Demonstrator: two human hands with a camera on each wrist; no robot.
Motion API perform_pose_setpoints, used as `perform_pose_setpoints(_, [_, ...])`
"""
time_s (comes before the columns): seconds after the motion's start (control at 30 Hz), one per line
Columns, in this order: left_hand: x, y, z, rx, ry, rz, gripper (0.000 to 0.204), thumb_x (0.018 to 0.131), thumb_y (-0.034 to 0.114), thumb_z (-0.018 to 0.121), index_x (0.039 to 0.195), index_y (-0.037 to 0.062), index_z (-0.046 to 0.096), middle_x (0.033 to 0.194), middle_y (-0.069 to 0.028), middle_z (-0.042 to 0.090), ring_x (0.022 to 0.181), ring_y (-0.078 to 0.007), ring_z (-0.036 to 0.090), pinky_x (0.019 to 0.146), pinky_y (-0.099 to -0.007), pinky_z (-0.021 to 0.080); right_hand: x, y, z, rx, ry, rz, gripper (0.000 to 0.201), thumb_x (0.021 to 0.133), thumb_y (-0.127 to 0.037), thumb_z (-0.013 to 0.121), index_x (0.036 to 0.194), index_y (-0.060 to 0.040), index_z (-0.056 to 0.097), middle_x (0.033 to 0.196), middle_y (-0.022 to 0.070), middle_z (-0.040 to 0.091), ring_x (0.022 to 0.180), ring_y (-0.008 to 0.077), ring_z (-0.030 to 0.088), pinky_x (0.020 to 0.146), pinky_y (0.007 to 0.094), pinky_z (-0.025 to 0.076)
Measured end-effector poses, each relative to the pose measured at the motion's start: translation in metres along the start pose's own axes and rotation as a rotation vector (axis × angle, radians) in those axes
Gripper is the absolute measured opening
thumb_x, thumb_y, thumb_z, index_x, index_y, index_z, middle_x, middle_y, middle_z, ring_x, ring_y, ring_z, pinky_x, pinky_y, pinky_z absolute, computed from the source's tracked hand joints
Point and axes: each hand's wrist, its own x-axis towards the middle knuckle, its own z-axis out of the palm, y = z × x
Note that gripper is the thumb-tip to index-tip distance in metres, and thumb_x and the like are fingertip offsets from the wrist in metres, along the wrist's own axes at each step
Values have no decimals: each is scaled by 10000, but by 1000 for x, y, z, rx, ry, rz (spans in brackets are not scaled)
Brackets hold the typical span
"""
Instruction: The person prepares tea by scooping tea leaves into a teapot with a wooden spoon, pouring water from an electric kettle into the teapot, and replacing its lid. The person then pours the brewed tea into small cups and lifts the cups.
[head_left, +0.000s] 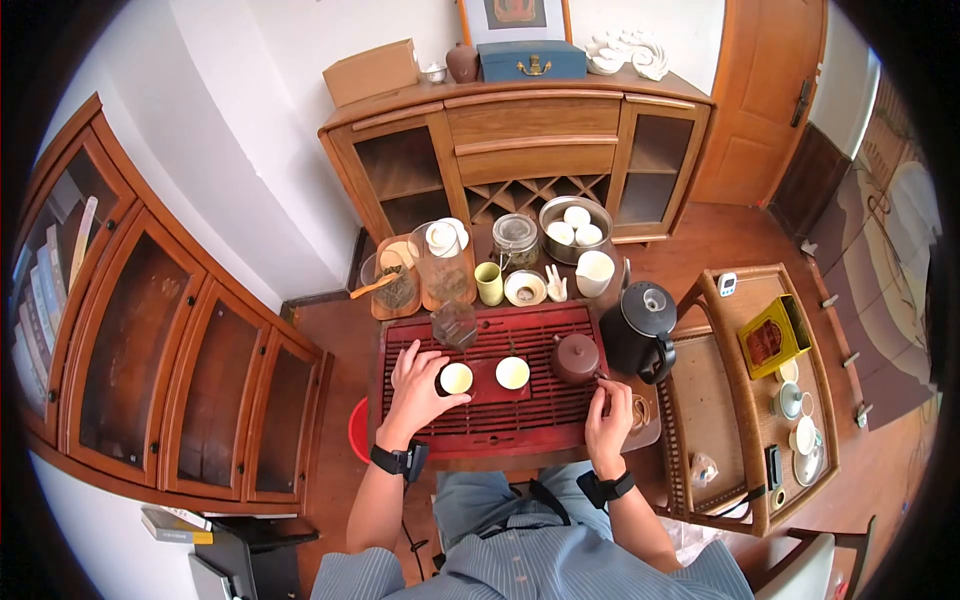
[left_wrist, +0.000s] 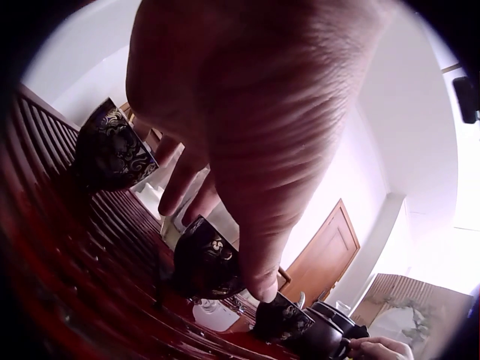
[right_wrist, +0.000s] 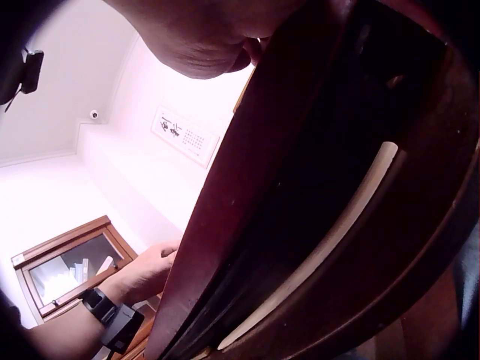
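My left hand (head_left: 417, 385) is at the left part of the red slatted tea tray (head_left: 480, 440), pinching a small teacup (head_left: 456, 379) between thumb and fingers. The left wrist view shows this teacup (left_wrist: 206, 259) dark outside with gold patterns. A second teacup (head_left: 512, 373), pale inside, stands to its right. Another patterned teacup (left_wrist: 116, 150) appears on the tray's other side in the left wrist view; the hand covers it in the head view. At the tray's right, my right hand (head_left: 608, 422) grips the handle of a brown lidded teapot (head_left: 576, 360), which stands on the tray.
A clear glass vessel (head_left: 455, 325) stands at the tray's back left. Behind are a lidded jar (head_left: 515, 240), a white pitcher (head_left: 595, 272) and a steel pot (head_left: 550, 215). A black kettle (head_left: 640, 325) is right of the tray, beside a wicker cart (head_left: 700, 400).
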Motion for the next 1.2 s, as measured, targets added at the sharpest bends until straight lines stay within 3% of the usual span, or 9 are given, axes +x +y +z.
perform_pose_setpoints(0.17, [2, 2, 4, 0, -23, 31, 650, 614, 341, 905, 1137, 46, 655, 1259, -117, 591, 1376, -384, 355, 1148, -580, 256, 0, 0, 0, -12, 0, -10, 137, 903, 22, 586, 1038, 20, 608, 1007, 181, 609, 932, 350, 606, 811, 406, 498])
perform_pose_setpoints(0.57, [5, 8, 7, -42, 14, 8, 550, 632, 277, 898, 1054, 26, 650, 1196, -134, 611, 1339, -401, 398, 1133, -548, 299, 1, -3, -1, -1, -1, -18, 135, 901, 27, 590, 1035, 22, 608, 1006, 182, 608, 928, 354, 608, 808, 403, 498])
perform_pose_setpoints(0.77, [5, 6, -1, -137, 67, -35, 531, 639, 254, 900, 1051, 32, 648, 1153, -133, 636, 1292, -405, 451, 1086, -514, 373, 0, -3, -1, 9, -6, 9, 135, 899, 28, 592, 1033, 24, 607, 1003, 182, 607, 922, 356, 607, 807, 404, 497])
perform_pose_setpoints(0.87, [4, 0, -2, -93, 217, -7, 545, 616, 257, 906, 1021, 24, 626, 1082, -152, 646, 1207, -426, 514, 1051, -510, 397, 1, -2, 0, 18, -2, -1, 137, 897, 31, 592, 1033, 25, 606, 1002, 184, 606, 924, 356, 605, 805, 404, 497])
perform_pose_setpoints(1.1, [14, 1, -25, -101, 258, -100, 506, 639, 251, 895, 1015, 35, 635, 1055, -164, 662, 1210, -432, 510, 1030, -500, 410, 1, -2, 0, 4, 2, -24, 144, 891, 38, 592, 1034, 26, 604, 1000, 184, 602, 914, 358, 605, 801, 404, 496])
perform_pose_setpoints(1.17, [19, 4, -33, -17, 292, -78, 486, 660, 239, 882, 1019, 33, 629, 1023, -160, 672, 1135, -403, 574, 956, -474, 467, 1, -2, 0, 8, 5, -17, 144, 890, 38, 593, 1033, 26, 606, 1000, 184, 602, 913, 358, 605, 801, 404, 496])
perform_pose_setpoints(1.2, [24, 6, -38, -109, 262, -194, 480, 671, 228, 873, 1032, 33, 623, 1013, -158, 676, 1073, -384, 607, 904, -459, 492, 0, -2, -1, 11, 5, -12, 143, 890, 38, 593, 1032, 26, 608, 1000, 183, 602, 913, 357, 606, 800, 404, 496])
